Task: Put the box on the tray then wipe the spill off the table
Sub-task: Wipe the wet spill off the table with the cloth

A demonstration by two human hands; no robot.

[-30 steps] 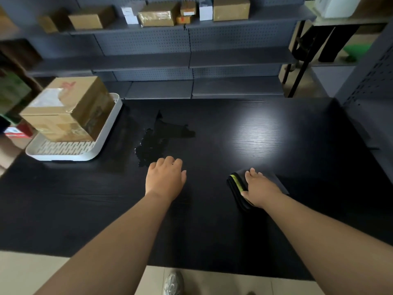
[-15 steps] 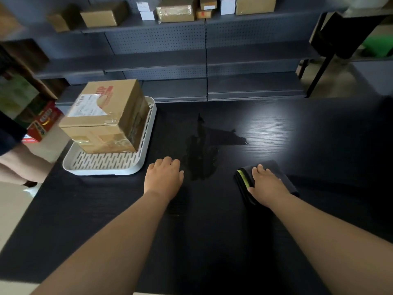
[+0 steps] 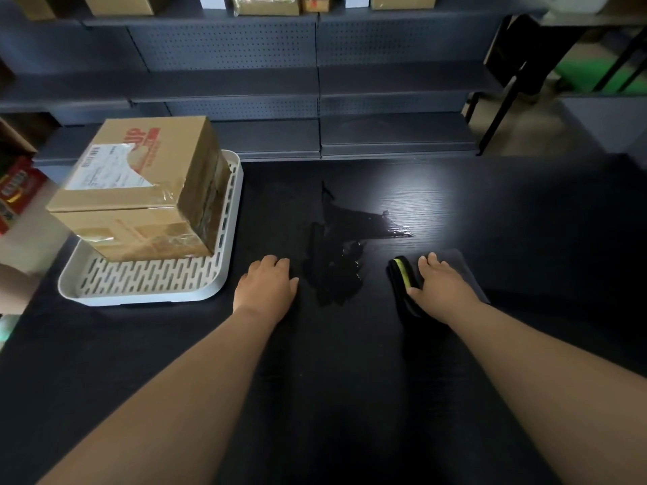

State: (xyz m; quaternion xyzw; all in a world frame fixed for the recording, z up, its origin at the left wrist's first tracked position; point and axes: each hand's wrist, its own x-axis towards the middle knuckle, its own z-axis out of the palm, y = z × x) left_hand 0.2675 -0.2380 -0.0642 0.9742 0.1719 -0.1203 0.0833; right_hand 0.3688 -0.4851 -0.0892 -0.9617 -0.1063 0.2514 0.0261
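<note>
A taped cardboard box [image 3: 140, 190] with a shipping label stands on the white slotted tray [image 3: 147, 292] at the left of the black table [image 3: 315, 379]. A dark wet spill [image 3: 339, 253] spreads over the table's middle. My left hand [image 3: 266, 285] rests flat on the table just left of the spill, holding nothing. My right hand [image 3: 441, 285] lies flat on a folded dark cloth [image 3: 409, 285] with a yellow-green edge, right of the spill.
Grey metal shelving [image 3: 315, 82] runs behind the table, with several cardboard boxes [image 3: 266, 3] on its top shelf. A red package [image 3: 17, 190] sits at the far left. Dark table legs [image 3: 504, 96] stand at the back right.
The view has swung left, so tray, spill and cloth sit further right in frame. Both hands stay as they were, the left on the table, the right on the cloth.
</note>
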